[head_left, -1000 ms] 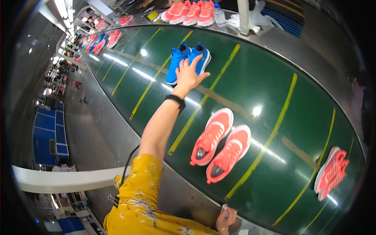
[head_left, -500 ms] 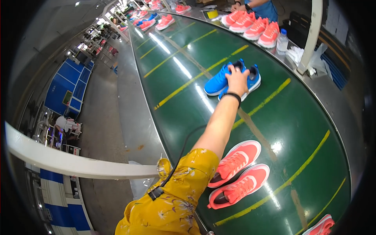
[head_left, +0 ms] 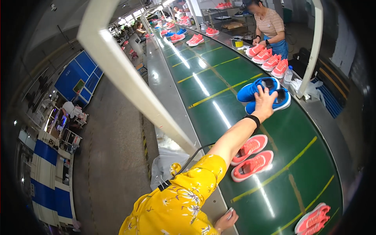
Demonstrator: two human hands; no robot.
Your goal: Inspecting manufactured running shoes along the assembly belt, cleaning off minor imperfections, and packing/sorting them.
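Note:
My left hand [head_left: 264,104] reaches far out over the green conveyor belt [head_left: 219,66] and lies on a pair of blue sports shoes [head_left: 263,93], fingers curled over their heel ends. A black band circles that wrist, and the sleeve is yellow with flowers. Nearer to me on the belt lies a pair of coral-pink shoes [head_left: 251,157], just right of my forearm. My right hand [head_left: 226,220] rests at the belt's near metal edge at the bottom, with a small pale thing at its fingertips; its grip is unclear.
A white slanted post [head_left: 129,78] crosses in front of me. Another pink pair [head_left: 313,218] lies at the lower right. A person in a striped top [head_left: 270,23] stands across the belt by several pink shoes [head_left: 268,58]. A second white post [head_left: 311,51] and a bottle stand there.
My view has swung left along the line, bringing the white post and the person opposite into sight. My left hand stays on the blue shoes.

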